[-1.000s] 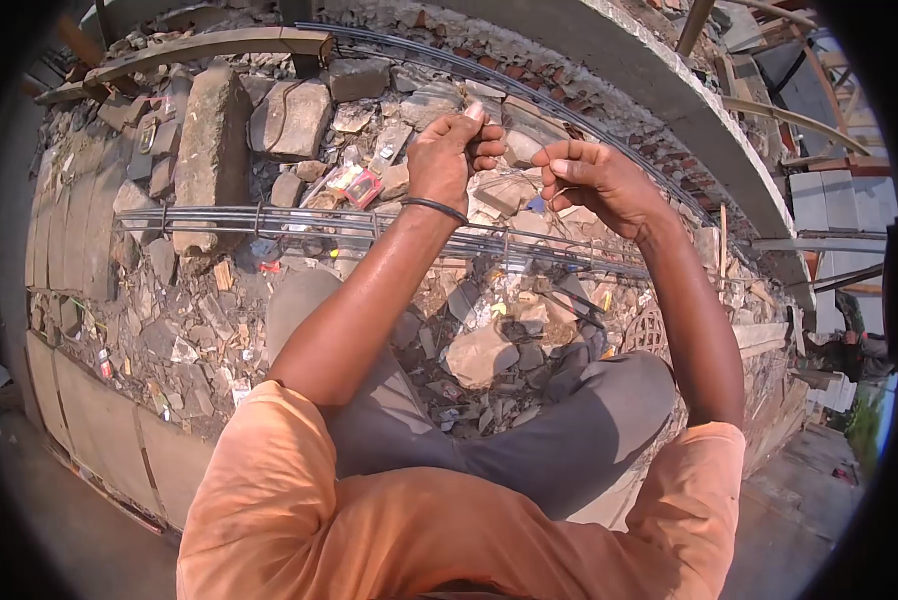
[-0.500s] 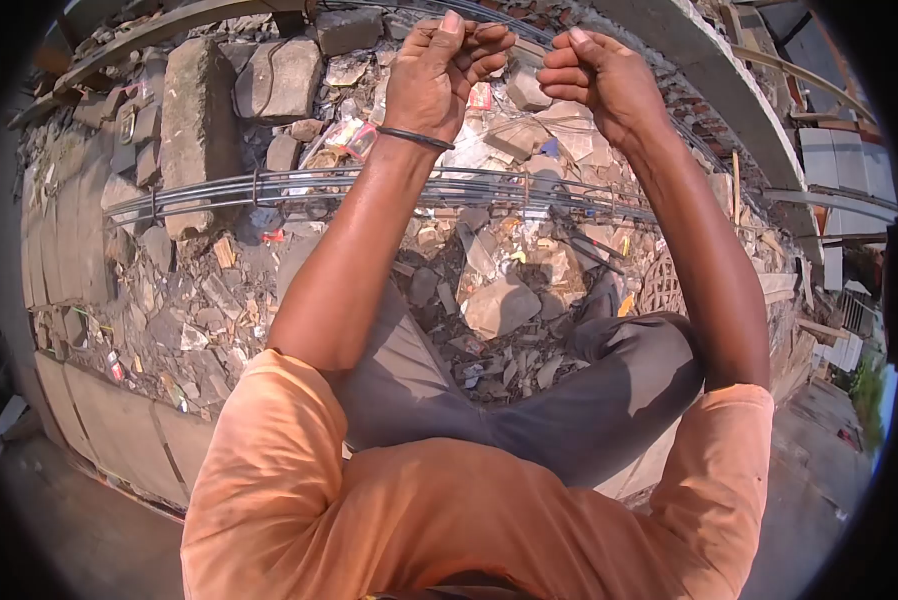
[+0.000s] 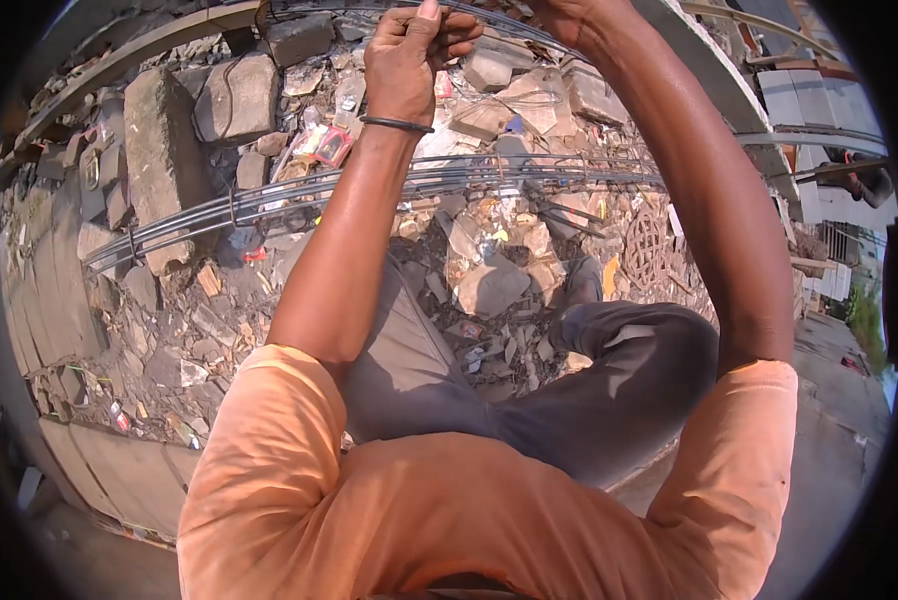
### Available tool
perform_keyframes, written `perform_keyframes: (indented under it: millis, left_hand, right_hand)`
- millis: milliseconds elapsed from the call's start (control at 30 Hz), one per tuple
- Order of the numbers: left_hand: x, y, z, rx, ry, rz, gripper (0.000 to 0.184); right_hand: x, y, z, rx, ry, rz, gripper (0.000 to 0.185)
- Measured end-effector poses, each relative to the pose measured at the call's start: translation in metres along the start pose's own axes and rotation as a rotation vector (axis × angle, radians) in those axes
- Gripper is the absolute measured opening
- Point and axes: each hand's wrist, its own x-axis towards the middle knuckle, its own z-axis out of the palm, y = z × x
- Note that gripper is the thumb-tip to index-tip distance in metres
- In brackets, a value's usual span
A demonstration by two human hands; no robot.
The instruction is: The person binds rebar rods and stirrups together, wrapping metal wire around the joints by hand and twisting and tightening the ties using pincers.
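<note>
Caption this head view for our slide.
Left hand and right hand outstretched over broken grey rubble and long grey metal rods.

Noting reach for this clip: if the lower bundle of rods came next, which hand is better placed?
Probably the left hand: it appears nearer the lower bundle of rods, while the right hand sits higher, cut off by the picture's top edge.

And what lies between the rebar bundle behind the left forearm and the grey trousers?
Mostly broken rubble, with one large stone in it; the head view shows this.
</note>
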Motion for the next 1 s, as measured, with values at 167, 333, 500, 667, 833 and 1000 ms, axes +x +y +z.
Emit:
perform_keyframes:
  millis: [167,333,500,667,833,1000]
  left_hand:
    - [-0.016,0.024,-0.009,0.140,0.024,-0.021,0.022]
    - [-0.024,0.050,-0.035,0.327,0.001,-0.138,0.023]
    - [-0.049,0.085,-0.088,1.328,0.063,-0.352,0.045]
    - [-0.082,0.111,-0.116,1.893,-0.106,-0.617,0.023]
    - [-0.092,0.106,-0.131,1.821,-0.197,-0.591,0.024]
    - [-0.086,0.079,-0.136,1.729,-0.321,-0.613,0.023]
  right_hand:
    - [0.008,0.013,0.013,-0.045,-0.054,-0.056,0.016]
    - [0.001,0.033,0.020,-0.198,-0.158,0.072,0.018]
    - [0.028,0.107,-0.001,-0.204,-0.336,0.148,0.032]
    - [0.029,0.187,-0.004,-0.518,-0.446,0.361,0.029]
    - [0.030,0.228,-0.023,-0.878,-1.065,0.131,0.031]
    - [0.026,0.285,0.013,-0.606,-1.228,-0.121,0.023]
